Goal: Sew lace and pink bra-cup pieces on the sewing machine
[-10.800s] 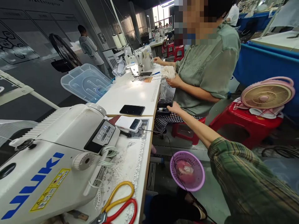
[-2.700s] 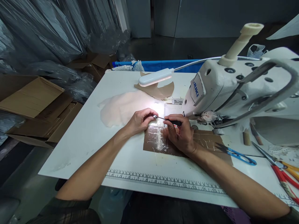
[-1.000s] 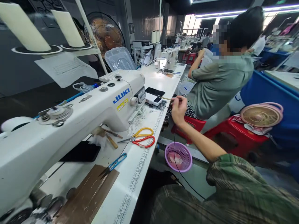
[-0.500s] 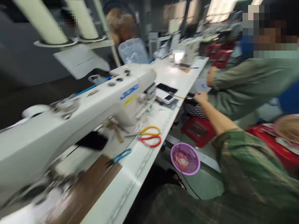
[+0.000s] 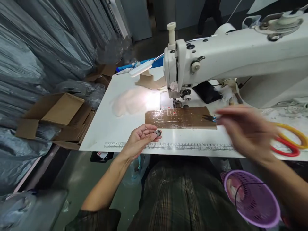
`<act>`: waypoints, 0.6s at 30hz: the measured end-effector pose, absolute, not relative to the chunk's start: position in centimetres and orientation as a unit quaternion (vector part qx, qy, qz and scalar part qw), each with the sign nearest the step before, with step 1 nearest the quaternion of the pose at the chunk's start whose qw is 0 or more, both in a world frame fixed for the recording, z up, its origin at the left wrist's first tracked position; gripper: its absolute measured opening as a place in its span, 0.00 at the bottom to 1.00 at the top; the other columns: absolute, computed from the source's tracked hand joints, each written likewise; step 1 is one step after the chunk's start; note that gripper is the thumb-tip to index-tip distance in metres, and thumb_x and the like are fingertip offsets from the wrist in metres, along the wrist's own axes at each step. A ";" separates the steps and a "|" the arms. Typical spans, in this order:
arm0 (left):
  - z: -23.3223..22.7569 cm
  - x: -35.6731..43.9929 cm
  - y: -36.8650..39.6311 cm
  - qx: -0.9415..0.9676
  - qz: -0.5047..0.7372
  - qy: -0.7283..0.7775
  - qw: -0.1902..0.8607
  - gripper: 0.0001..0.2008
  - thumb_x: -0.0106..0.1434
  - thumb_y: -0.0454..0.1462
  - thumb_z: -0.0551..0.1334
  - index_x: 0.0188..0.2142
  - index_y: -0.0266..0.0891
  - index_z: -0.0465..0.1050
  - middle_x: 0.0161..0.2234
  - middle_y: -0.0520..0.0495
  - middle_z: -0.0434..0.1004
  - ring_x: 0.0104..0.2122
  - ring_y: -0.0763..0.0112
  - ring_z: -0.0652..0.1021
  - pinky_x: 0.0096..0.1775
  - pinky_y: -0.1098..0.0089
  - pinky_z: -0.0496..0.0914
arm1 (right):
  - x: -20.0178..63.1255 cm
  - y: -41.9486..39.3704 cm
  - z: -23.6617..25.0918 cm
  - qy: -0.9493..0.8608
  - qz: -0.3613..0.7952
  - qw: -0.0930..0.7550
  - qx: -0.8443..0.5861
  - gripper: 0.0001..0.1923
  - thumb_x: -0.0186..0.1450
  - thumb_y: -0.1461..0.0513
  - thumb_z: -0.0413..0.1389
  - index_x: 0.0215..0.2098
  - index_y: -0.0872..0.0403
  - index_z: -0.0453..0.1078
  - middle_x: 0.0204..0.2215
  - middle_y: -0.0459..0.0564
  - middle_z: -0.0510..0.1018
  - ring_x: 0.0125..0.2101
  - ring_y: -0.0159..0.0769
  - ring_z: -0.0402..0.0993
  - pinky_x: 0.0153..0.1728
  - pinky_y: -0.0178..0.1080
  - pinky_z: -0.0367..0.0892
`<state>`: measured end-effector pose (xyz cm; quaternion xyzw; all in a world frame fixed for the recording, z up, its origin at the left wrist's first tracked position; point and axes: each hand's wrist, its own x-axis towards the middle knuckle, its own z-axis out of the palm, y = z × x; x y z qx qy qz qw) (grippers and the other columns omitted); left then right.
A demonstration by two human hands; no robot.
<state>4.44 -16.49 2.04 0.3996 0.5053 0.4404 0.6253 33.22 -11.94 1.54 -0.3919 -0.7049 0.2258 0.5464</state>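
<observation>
My left hand [image 5: 141, 138] pinches a small grey metal bobbin case [image 5: 157, 133] between thumb and fingers, just over the table's front edge. Blurred by motion, my right hand [image 5: 245, 131] is over the right part of the table; whether it holds anything is unclear. Thread snips [image 5: 210, 118] point out beside its fingers, their handles hidden by the hand. Behind my left hand, a brown strip [image 5: 192, 117] lies flat below the needle area of a white sewing machine [image 5: 211, 61]. Orange-and-red-handled scissors [image 5: 287, 149] lie to the right, partly behind my right hand.
A printed ruler [image 5: 192, 147] runs along the front edge of the white table [image 5: 101, 128]. A lit lamp [image 5: 141, 68] and brown scraps [image 5: 150, 81] are left of the machine head. Cardboard boxes [image 5: 64, 109] stand at left. A purple basket [image 5: 269, 205] is below right.
The view has swung left from the neighbouring workplace to the machine's needle end. My right arm, stretched out toward a co-worker before, is back over the table. My left hand has come into view.
</observation>
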 end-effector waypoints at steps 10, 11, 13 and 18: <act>1.8 0.2 -20.9 0.415 0.439 0.494 0.626 0.13 0.53 0.37 0.73 0.38 0.35 0.78 0.39 0.42 0.82 0.31 0.69 0.81 0.41 0.68 0.77 | 20.0 -11.2 0.4 -0.757 0.625 0.111 -0.156 0.27 0.61 0.59 0.60 0.56 0.61 0.63 0.26 0.43 0.72 0.24 0.26 0.66 0.24 0.30 0.62; 1.6 -0.1 -21.3 0.421 0.442 0.502 0.613 0.13 0.53 0.37 0.73 0.37 0.35 0.78 0.39 0.42 0.82 0.32 0.69 0.81 0.41 0.69 0.76 | 20.3 -11.2 0.5 -0.762 0.614 0.108 -0.173 0.23 0.62 0.58 0.60 0.52 0.61 0.67 0.24 0.42 0.70 0.23 0.26 0.64 0.23 0.29 0.59; 1.1 -0.4 -21.8 0.433 0.446 0.519 0.587 0.12 0.53 0.37 0.73 0.37 0.35 0.79 0.38 0.43 0.82 0.34 0.68 0.81 0.41 0.70 0.76 | 21.1 -11.4 0.7 -0.776 0.591 0.115 -0.186 0.15 0.64 0.56 0.59 0.43 0.60 0.72 0.22 0.42 0.68 0.22 0.25 0.60 0.22 0.29 0.56; 0.0 0.2 -22.5 0.420 0.467 0.540 0.561 0.16 0.50 0.37 0.75 0.39 0.36 0.78 0.33 0.46 0.81 0.33 0.68 0.81 0.39 0.70 0.77 | 21.6 -12.7 1.1 -0.784 0.553 0.191 -0.210 0.14 0.67 0.55 0.55 0.36 0.59 0.74 0.28 0.48 0.74 0.26 0.27 0.64 0.26 0.31 0.59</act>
